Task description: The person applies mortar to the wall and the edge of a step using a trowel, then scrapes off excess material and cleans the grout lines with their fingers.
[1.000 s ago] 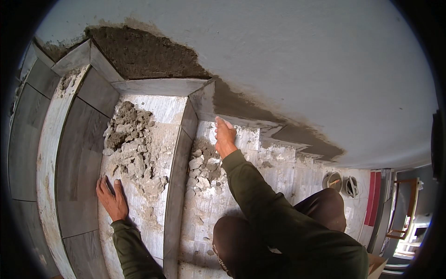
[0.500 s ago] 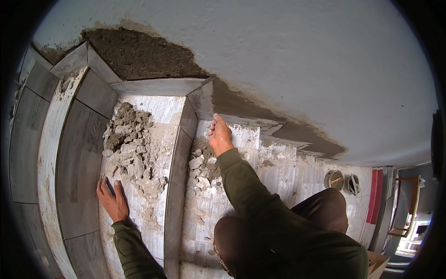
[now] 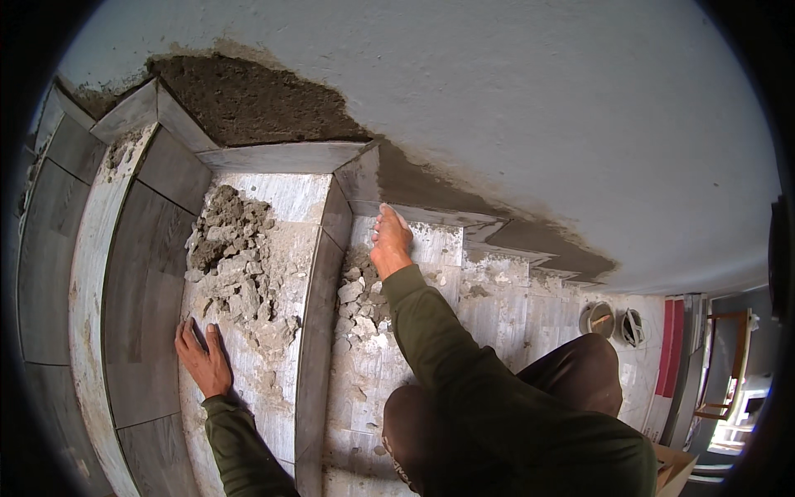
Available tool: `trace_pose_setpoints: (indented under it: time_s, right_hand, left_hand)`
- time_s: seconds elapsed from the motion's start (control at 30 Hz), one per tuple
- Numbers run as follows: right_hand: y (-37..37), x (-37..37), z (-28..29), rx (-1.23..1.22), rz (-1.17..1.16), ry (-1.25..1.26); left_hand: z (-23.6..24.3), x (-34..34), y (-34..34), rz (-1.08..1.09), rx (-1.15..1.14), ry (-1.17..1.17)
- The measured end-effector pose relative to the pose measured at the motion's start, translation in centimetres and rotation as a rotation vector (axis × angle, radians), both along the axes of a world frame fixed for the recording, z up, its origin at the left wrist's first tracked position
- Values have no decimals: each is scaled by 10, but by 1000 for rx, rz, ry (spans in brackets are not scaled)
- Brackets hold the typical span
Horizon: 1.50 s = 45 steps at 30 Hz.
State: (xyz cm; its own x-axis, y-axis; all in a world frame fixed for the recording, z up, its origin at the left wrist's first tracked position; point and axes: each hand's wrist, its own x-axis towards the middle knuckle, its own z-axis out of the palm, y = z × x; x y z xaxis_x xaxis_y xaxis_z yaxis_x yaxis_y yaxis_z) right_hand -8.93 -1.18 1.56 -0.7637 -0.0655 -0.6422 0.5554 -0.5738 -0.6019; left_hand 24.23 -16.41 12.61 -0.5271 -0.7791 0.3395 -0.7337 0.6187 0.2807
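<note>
Just beyond the left hand point(image 3: 205, 363) lies grey rubble point(image 3: 233, 248).

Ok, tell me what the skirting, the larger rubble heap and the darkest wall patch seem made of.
Skirting: probably ceramic tile, grey, low sheen; thin rigid pieces meet at crisp joints.
Larger rubble heap: seems broken mortar or concrete, dull; crumbly grey lumps amid powder.
Darkest wall patch: likely bare cement render, matte; coarse and unpainted. Whether it's damp, I can't tell.
</note>
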Motion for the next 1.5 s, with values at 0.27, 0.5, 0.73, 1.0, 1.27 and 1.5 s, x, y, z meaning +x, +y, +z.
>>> trace_pose_setpoints:
  time_s: [0.27, 0.5, 0.73, 1.0, 1.27, 1.5]
  right_hand:
    - [3, -1, 0, -35, -1, -23]
    - [1, -3, 1, -73, -10, -60]
    - [0, -7, 0, -119, -10, -72]
    - [3, -9, 3, -104, 23, -127]
    - [2, -4, -4, -7, -16, -204]
    - [7, -6, 6, 90, -8, -178]
  left_hand:
    - [-1, 1, -1, -8, -1, -2]
    - [-1, 2, -1, -21, 6, 5]
    - [-1, 1, -2, -21, 18, 15]
    - [1, -2, -1, 10, 36, 0]
    - [10, -7, -4, 20, 81, -34]
    - [12, -9, -9, 30, 64, -90]
